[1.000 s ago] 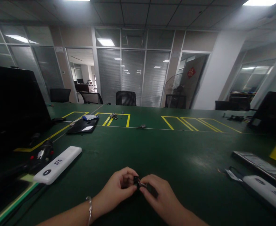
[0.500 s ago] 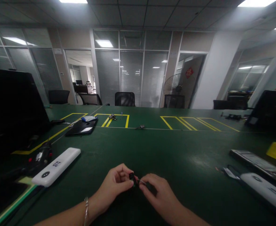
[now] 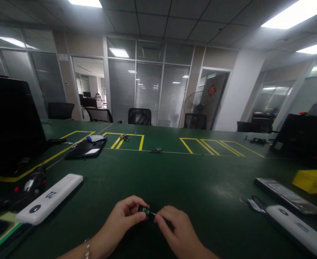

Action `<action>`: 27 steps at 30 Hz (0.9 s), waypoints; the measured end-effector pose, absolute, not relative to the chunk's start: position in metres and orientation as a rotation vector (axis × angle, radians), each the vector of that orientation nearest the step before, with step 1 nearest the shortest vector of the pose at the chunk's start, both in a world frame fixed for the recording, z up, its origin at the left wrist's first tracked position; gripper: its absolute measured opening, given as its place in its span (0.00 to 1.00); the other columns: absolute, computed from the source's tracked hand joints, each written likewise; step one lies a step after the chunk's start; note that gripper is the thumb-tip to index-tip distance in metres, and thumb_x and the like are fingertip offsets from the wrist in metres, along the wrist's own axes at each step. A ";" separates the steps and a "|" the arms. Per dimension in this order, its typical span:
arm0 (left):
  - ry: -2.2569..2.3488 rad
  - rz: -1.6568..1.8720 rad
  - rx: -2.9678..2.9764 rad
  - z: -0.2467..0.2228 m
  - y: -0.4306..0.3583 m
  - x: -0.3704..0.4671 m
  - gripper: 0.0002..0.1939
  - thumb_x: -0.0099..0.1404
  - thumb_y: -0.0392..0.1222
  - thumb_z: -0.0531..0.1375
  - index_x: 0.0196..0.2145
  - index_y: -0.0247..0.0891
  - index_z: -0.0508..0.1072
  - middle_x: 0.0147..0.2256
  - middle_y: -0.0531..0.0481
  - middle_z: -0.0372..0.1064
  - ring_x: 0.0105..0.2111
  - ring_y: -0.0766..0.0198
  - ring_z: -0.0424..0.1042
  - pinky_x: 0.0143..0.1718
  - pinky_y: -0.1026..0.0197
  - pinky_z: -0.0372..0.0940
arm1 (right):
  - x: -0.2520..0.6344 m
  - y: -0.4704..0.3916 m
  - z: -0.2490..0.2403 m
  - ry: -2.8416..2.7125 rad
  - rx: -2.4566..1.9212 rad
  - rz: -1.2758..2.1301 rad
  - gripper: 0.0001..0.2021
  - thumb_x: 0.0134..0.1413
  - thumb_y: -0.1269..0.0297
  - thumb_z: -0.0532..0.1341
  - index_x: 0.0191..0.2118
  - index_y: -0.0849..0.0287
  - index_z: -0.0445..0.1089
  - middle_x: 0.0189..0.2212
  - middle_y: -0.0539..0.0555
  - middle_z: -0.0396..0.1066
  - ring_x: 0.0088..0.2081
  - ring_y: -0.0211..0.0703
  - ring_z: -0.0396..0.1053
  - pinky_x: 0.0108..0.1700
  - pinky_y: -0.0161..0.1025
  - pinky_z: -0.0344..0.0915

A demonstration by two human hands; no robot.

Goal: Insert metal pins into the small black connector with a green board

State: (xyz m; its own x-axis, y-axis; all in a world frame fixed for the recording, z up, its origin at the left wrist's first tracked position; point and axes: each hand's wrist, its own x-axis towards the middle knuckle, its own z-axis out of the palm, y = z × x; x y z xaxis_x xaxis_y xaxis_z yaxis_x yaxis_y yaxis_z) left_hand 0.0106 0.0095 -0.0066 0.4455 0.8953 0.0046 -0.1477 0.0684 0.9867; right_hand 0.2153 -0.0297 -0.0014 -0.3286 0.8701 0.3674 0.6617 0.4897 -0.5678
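Between our two hands, just above the near part of the green worktop (image 3: 158, 176), we hold a small dark part (image 3: 144, 210). Its long axis runs roughly left to right, sloping slightly down and nearer to us toward the right. A thin, light pin (image 3: 152, 213) sticks out of its right end, pointing at our right fingertips.

Our left hand (image 3: 122, 219) is nearly closed, thumb and forefinger pinching the part's left end, the other fingers curled. Our right hand (image 3: 178, 226) has thumb and forefinger drawn together at the pin's tip; whether they grip it, we cannot tell.

Well to the left of our hands we see a white device marked 22 (image 3: 50, 199), lying slantwise; well to the right lie another white device (image 3: 296, 228) and a yellow box (image 3: 312, 181).
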 end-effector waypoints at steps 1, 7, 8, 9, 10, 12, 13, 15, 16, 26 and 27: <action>0.769 0.917 1.244 -0.006 0.009 0.011 0.10 0.54 0.39 0.69 0.35 0.36 0.76 0.33 0.50 0.75 0.35 0.61 0.72 0.39 0.60 0.64 | 0.215 -0.029 -0.002 -2.106 -1.267 0.400 0.13 0.64 0.64 0.52 0.31 0.56 0.71 0.27 0.50 0.71 0.30 0.38 0.68 0.32 0.34 0.57; 0.761 0.906 1.306 -0.001 0.007 0.012 0.10 0.54 0.40 0.68 0.33 0.36 0.75 0.32 0.50 0.74 0.34 0.61 0.71 0.38 0.60 0.63 | 0.213 -0.030 -0.002 -2.134 -1.315 0.352 0.13 0.63 0.64 0.52 0.31 0.56 0.71 0.26 0.49 0.71 0.29 0.38 0.67 0.31 0.34 0.56; 0.759 0.904 1.335 -0.001 0.007 0.012 0.09 0.54 0.40 0.68 0.33 0.36 0.74 0.32 0.50 0.74 0.34 0.61 0.71 0.38 0.60 0.63 | 0.213 -0.030 -0.003 -2.135 -1.324 0.356 0.13 0.63 0.64 0.52 0.30 0.56 0.71 0.26 0.49 0.71 0.29 0.38 0.67 0.31 0.34 0.56; 0.753 0.904 1.365 -0.002 0.007 0.011 0.09 0.55 0.40 0.68 0.33 0.36 0.74 0.32 0.50 0.73 0.35 0.61 0.71 0.38 0.59 0.63 | 0.213 -0.030 -0.003 -2.138 -1.330 0.360 0.13 0.64 0.64 0.52 0.30 0.56 0.71 0.26 0.49 0.71 0.29 0.38 0.67 0.31 0.34 0.55; 0.751 0.903 1.399 -0.002 0.007 0.011 0.09 0.55 0.40 0.68 0.33 0.36 0.74 0.32 0.50 0.73 0.35 0.60 0.71 0.39 0.59 0.63 | 0.213 -0.030 -0.003 -2.142 -1.336 0.360 0.13 0.64 0.64 0.52 0.30 0.56 0.71 0.26 0.49 0.71 0.29 0.38 0.67 0.31 0.34 0.55; 0.760 0.897 1.480 -0.003 0.006 0.009 0.08 0.57 0.39 0.66 0.35 0.37 0.75 0.34 0.50 0.73 0.36 0.60 0.71 0.39 0.58 0.63 | 0.213 -0.030 -0.003 -2.158 -1.339 0.349 0.13 0.64 0.64 0.52 0.31 0.56 0.71 0.26 0.49 0.71 0.29 0.38 0.67 0.32 0.34 0.56; 0.775 0.892 1.532 -0.004 0.006 0.009 0.09 0.58 0.39 0.66 0.37 0.38 0.75 0.35 0.49 0.72 0.37 0.59 0.71 0.40 0.58 0.63 | 0.213 -0.030 -0.003 -2.169 -1.338 0.341 0.13 0.64 0.63 0.53 0.31 0.56 0.72 0.27 0.49 0.72 0.30 0.39 0.67 0.32 0.34 0.56; 0.812 0.881 1.660 -0.003 0.005 0.008 0.11 0.59 0.39 0.64 0.41 0.40 0.76 0.38 0.48 0.72 0.37 0.59 0.70 0.40 0.58 0.63 | 0.213 -0.030 -0.003 -2.194 -1.337 0.325 0.13 0.64 0.63 0.53 0.31 0.56 0.71 0.27 0.50 0.72 0.30 0.39 0.68 0.33 0.34 0.57; 0.829 0.874 1.729 -0.002 0.004 0.008 0.11 0.60 0.39 0.64 0.42 0.41 0.77 0.38 0.47 0.72 0.37 0.58 0.70 0.39 0.58 0.63 | 0.214 -0.030 -0.003 -2.205 -1.339 0.315 0.13 0.64 0.64 0.53 0.31 0.56 0.71 0.27 0.50 0.72 0.30 0.39 0.68 0.33 0.34 0.57; 0.862 0.822 1.924 0.008 -0.001 0.010 0.09 0.62 0.39 0.62 0.41 0.43 0.79 0.37 0.46 0.74 0.38 0.57 0.72 0.41 0.58 0.65 | 0.213 -0.033 -0.003 -2.320 -1.346 0.169 0.10 0.63 0.66 0.53 0.32 0.55 0.70 0.28 0.49 0.72 0.31 0.39 0.68 0.32 0.34 0.55; 0.877 0.822 1.930 0.008 -0.001 0.011 0.09 0.62 0.39 0.62 0.41 0.43 0.79 0.37 0.46 0.74 0.38 0.57 0.72 0.40 0.58 0.65 | 0.213 -0.033 -0.003 -2.325 -1.352 0.155 0.10 0.63 0.66 0.53 0.32 0.55 0.70 0.28 0.49 0.72 0.31 0.39 0.68 0.31 0.34 0.54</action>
